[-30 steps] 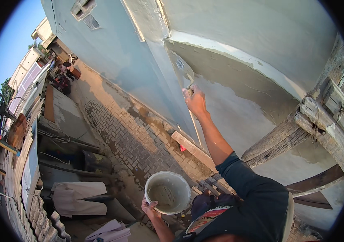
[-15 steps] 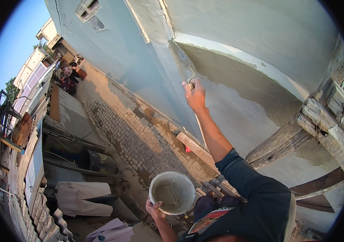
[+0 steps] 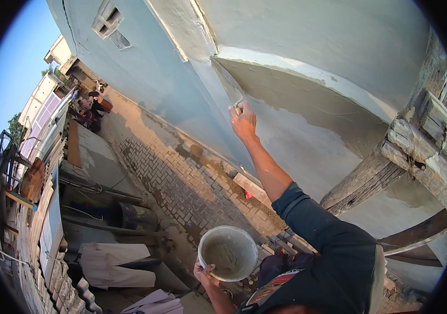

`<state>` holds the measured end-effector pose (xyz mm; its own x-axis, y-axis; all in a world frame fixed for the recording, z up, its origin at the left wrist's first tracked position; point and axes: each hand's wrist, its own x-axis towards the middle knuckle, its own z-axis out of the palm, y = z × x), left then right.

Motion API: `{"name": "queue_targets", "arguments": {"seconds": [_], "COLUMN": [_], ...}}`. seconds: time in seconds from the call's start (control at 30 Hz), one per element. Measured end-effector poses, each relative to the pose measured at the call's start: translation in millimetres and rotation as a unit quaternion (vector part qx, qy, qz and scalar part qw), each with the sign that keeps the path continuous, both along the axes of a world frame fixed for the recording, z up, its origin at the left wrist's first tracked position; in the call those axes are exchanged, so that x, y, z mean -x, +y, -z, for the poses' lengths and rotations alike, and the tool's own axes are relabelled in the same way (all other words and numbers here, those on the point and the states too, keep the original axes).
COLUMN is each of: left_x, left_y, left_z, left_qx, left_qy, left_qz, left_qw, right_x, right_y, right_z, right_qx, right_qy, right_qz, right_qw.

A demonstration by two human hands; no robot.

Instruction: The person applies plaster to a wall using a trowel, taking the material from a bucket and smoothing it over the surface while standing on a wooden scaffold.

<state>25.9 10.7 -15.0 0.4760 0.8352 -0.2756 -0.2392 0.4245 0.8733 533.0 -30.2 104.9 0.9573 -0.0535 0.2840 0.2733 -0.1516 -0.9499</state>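
My right hand (image 3: pixel 243 121) is closed around the handle of a plastering trowel (image 3: pixel 240 101). Its thin blade lies close to the wall, at the left end of a darker band of wet plaster (image 3: pixel 307 97); whether the whole blade touches cannot be told. Lower down, my left hand (image 3: pixel 206 274) grips the rim of a pale round bucket (image 3: pixel 251 245), thumb over the edge. Some grey mortar (image 3: pixel 222 259) sits inside the bucket, which is tilted a little toward me.
Weathered timber beams (image 3: pixel 367 180) cross on the right, near the wall. Far below runs a paved alley (image 3: pixel 181 175), with a plank (image 3: pixel 252 189) by the wall foot. Corrugated roofing (image 3: pixel 40 235) and hung trousers (image 3: pixel 113 264) are at left. A person (image 3: pixel 97 102) is far down the alley.
My right hand has moved slightly left and down with the trowel, whose blade now shows narrower. The bucket sits a little lower and further right in view, and the whole view has shifted slightly.
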Motion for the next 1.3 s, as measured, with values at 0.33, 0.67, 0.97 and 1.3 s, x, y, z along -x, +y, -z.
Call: {"name": "queue_targets", "arguments": {"seconds": [0.33, 0.67, 0.97, 1.3], "left_x": [7, -16, -38, -29], "left_y": [6, 19, 22, 15], "left_z": [8, 1, 7, 4], "left_qx": [0.007, -0.019, -0.042, -0.023], "left_qy": [0.006, 0.038, 0.017, 0.031], "left_qz": [0.007, 0.059, 0.11, 0.116], "left_qw": [1.0, 0.997, 0.993, 0.992], "right_x": [40, 124, 167, 151], "right_y": [-105, -191, -207, -213], "right_z": [48, 16, -3, 8], "right_qx": [-0.219, -0.425, -0.609, -0.677], "right_qy": [-0.003, -0.146, 0.018, 0.005], "right_qz": [0.056, 0.02, -0.372, -0.398], "right_qw": [0.974, 0.893, 0.7, 0.619]}}
